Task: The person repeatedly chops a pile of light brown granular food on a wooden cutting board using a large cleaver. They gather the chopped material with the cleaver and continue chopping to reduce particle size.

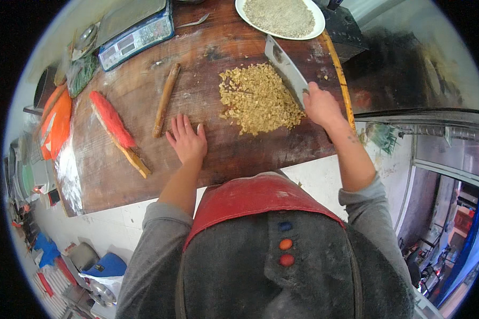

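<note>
My right hand [322,104] grips the handle of a wide-bladed cleaver [285,65]. The blade lies along the right side of a heap of chopped, yellow-brown crumbly food [259,99], spread over the dark wooden table [231,151]. Flat on the tabletop, my left hand [187,139] rests with its fingers apart and holds nothing. Just beyond its fingertips, slightly to the left, is a short wooden rolling pin [167,99]. Farther left lies a brush with red bristles [112,119] and a wooden handle.
A white plate [321,24] of pale granular food stands at the far edge. Back left is a blue digital scale [137,40], with a spoon [193,20] beside it. An orange bag [56,123] and a green bag [82,75] sit along the left edge. A dark box [343,34] stands back right.
</note>
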A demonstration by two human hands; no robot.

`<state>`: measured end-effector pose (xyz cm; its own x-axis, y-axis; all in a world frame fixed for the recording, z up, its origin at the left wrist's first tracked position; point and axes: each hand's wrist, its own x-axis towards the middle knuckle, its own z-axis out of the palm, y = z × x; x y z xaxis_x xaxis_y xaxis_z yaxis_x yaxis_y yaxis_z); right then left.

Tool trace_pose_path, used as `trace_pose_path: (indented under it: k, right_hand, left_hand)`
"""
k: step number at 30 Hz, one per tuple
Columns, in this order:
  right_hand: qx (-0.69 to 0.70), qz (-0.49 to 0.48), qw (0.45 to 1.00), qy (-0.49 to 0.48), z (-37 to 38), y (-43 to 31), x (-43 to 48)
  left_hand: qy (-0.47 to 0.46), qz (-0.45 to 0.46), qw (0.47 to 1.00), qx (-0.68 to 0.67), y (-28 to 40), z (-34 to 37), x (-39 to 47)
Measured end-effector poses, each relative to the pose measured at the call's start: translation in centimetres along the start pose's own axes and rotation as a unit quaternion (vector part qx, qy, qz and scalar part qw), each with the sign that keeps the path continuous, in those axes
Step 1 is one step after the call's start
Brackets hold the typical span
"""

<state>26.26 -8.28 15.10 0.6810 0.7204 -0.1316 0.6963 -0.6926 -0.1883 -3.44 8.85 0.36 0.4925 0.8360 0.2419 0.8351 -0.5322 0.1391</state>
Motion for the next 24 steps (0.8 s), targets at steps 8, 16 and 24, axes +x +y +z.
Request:
trace_pose_path:
  k: [8, 16, 24]
  right_hand:
    - [0.056, 0.024, 0.994, -0.086, -0.3, 0.0, -0.2]
    - [0.041, 0.071, 0.993, -0.085, -1.2, 0.4, -0.4]
    - [0.04, 0.095, 0.99, -0.094, -1.4, 0.2, -0.4]
  left_hand:
    - [-0.003, 0.002, 1.0, 0.017, 0.2, -0.1, 0.1]
    - [-0.005, 0.001, 1.0, 0.023, 0.3, -0.1, 0.1]
    - [-0.036, -0.005, 0.998, 0.05, 0.3, 0.0, 0.1]
